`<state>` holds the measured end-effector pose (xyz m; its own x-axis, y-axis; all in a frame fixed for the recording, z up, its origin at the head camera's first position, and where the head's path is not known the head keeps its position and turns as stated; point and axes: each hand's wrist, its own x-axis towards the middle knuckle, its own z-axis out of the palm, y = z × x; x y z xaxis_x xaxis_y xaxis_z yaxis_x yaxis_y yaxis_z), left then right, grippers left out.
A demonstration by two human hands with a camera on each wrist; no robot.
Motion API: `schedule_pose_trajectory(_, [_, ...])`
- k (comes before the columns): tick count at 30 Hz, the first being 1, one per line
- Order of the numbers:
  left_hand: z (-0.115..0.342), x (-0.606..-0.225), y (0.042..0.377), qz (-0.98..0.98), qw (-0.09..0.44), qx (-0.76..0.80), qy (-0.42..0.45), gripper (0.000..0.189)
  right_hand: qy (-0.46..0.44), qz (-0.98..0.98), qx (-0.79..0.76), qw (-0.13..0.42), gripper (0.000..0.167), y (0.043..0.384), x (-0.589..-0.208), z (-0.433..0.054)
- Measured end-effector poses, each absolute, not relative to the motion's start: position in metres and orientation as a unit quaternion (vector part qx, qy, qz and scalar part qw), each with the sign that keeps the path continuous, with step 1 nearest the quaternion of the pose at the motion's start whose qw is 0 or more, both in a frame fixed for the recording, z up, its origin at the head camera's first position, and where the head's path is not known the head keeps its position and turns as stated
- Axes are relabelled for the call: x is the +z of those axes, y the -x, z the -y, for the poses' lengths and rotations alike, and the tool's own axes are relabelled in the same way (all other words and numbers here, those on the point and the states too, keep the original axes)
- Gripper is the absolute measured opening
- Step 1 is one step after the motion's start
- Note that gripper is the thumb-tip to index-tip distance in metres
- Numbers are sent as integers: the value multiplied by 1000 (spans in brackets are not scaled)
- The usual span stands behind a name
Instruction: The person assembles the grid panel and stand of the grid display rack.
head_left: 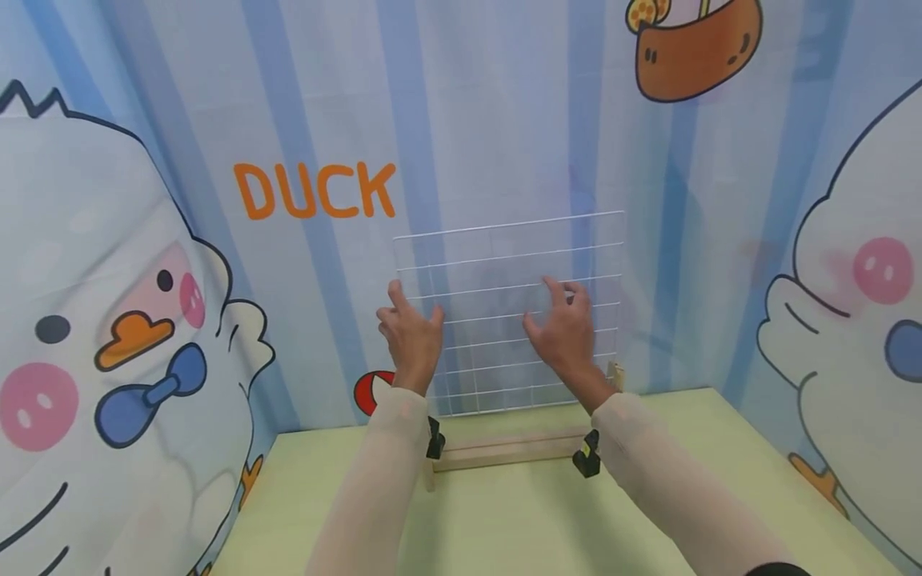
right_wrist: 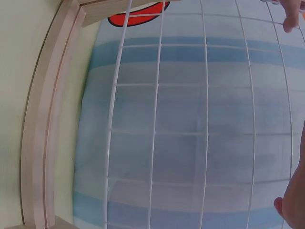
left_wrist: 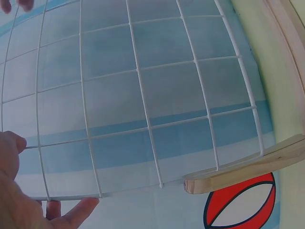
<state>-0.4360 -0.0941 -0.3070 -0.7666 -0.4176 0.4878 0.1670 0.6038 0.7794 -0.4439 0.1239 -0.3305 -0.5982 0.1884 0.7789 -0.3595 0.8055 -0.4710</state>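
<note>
A white wire grid panel (head_left: 497, 320) stands upright, leaning slightly, above a pale wooden stand (head_left: 511, 450). By the grid's left edge is my left hand (head_left: 412, 332), thumb and fingers spread apart. In the left wrist view its fingertips (left_wrist: 88, 205) touch the outer edge wire, while the thumb (left_wrist: 14, 142) lies near a crosswire. My right hand (head_left: 569, 328) is in front of the grid's right part, with thumb and fingers apart and bent a little. Only a sliver of that hand (right_wrist: 295, 195) shows in the right wrist view, so its contact with the wires cannot be told.
The stand has a wooden end piece (left_wrist: 238, 169) at the left and a small upright (head_left: 617, 374) at the right. A pale yellow tabletop (head_left: 504, 528) lies below. Behind hangs a blue-striped curtain (head_left: 490, 120) with cartoon ducks. Black pieces (head_left: 587, 454) sit near both wrists.
</note>
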Motion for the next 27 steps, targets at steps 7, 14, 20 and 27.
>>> schedule_pose_trajectory(7, [94, -308, 436, 831, 334, -439, -74, 76, 13, 804, 353, 479, 76, 442, -310, -156])
schedule_pose_trajectory(14, [95, -308, 436, 832, 332, -439, -71, 77, 106, 844, 390, 353, 104, 446, -285, -185])
schedule_pose_trajectory(20, [96, -311, 436, 834, 323, -441, -72, 78, 99, 855, 407, 305, 103, 448, -281, -194])
schedule_pose_trajectory(27, [94, -309, 435, 835, 328, -436, -72, 77, 98, 854, 396, 322, 100, 452, -281, -196])
